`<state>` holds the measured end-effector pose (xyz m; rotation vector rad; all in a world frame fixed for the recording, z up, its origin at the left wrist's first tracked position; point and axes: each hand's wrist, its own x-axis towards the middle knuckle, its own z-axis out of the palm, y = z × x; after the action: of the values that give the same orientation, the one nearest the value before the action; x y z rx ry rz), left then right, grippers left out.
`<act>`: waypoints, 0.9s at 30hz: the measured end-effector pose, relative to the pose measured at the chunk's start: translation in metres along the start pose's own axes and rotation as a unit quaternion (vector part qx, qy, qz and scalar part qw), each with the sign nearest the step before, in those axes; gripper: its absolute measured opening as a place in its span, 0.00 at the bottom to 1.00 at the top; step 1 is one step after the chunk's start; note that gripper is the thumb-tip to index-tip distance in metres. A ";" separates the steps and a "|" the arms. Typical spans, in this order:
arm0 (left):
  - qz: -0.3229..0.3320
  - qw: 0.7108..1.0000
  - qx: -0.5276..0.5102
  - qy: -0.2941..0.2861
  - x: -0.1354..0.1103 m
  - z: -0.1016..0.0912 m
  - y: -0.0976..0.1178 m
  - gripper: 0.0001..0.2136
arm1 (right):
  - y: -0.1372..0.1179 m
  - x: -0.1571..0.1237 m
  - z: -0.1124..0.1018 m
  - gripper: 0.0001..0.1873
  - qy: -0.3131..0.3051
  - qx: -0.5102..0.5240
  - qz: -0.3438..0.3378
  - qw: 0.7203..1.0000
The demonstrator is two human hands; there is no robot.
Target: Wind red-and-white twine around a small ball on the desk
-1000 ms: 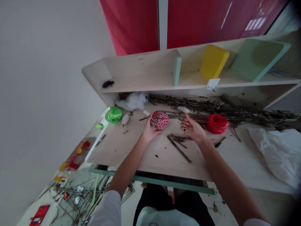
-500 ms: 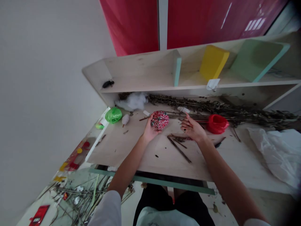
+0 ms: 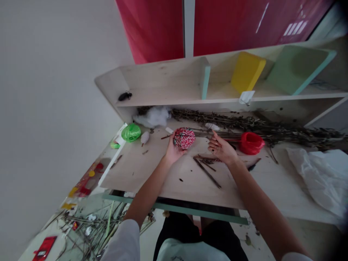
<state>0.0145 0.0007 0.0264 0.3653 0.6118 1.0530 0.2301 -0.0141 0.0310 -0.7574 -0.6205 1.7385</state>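
Observation:
My left hand [image 3: 174, 151] is wrapped round a ball of red, white and dark green yarn [image 3: 185, 138], held above the desk. A thin brown stick [image 3: 165, 137] shows just left of that hand. To the right of the ball, my right hand [image 3: 223, 148] has its fingers curled in and its index finger reaching forward; what it pinches, if anything, is too small to see. Just beyond its fingertips lies a small white wound bundle [image 3: 212, 126]. Beside its wrist sits a red roll of plastic twine [image 3: 250, 143]. Broken twigs [image 3: 207, 173] lie below the right hand.
Dried leafy stems [image 3: 231, 119] run along the desk's back, with white fluffy stuffing [image 3: 154, 116] at left. A green twine roll [image 3: 131, 132] and a pale wrapped piece [image 3: 145, 137] stand left. Clear plastic [image 3: 315, 177] lies right. A shelf [image 3: 168, 98] overhangs the back.
The yarn ball has turned slightly in my left hand. My right hand has shifted a little to the left; the rest is unchanged.

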 end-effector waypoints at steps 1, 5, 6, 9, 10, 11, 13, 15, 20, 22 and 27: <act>-0.001 1.000 -0.001 0.003 0.000 0.000 0.000 0.22 | 0.001 0.000 -0.001 0.22 -0.002 -0.003 0.000 1.000; -0.011 1.000 -0.003 0.022 0.000 0.000 0.002 0.23 | 0.003 0.003 -0.004 0.19 -0.010 -0.017 -0.002 1.000; -0.013 1.000 -0.005 0.023 -0.001 0.000 0.002 0.23 | 0.003 0.003 -0.004 0.18 -0.010 -0.017 -0.002 1.000; -0.012 1.000 -0.013 0.019 -0.002 0.001 0.003 0.24 | 0.003 0.004 -0.005 0.18 -0.010 -0.005 0.000 1.000; -0.010 1.000 -0.016 0.019 -0.003 0.002 0.003 0.24 | 0.003 0.004 -0.005 0.19 -0.009 0.001 0.003 1.000; -0.010 1.000 -0.018 0.017 -0.004 0.003 0.004 0.24 | 0.003 0.004 -0.005 0.20 -0.007 0.008 0.006 1.000; -0.012 1.000 -0.021 0.009 -0.004 0.004 0.004 0.24 | 0.003 0.003 -0.005 0.21 -0.006 0.015 0.012 1.000; -0.016 1.000 -0.020 -0.007 -0.004 0.004 0.004 0.24 | 0.003 0.003 -0.004 0.21 -0.006 0.013 0.013 1.000; -0.025 0.999 -0.011 -0.026 -0.001 0.001 0.005 0.24 | 0.004 0.005 -0.006 0.20 -0.012 0.004 0.010 1.000; -0.026 0.999 -0.015 -0.027 0.000 0.000 0.005 0.23 | 0.005 0.005 -0.007 0.20 -0.015 -0.004 0.008 1.000; -0.039 0.998 -0.007 -0.049 0.001 0.000 0.004 0.26 | 0.005 0.005 -0.007 0.20 -0.015 -0.005 0.008 1.000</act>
<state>0.0119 0.0037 0.0287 0.3762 0.5279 0.9593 0.2311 -0.0101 0.0215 -0.7458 -0.6446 1.7659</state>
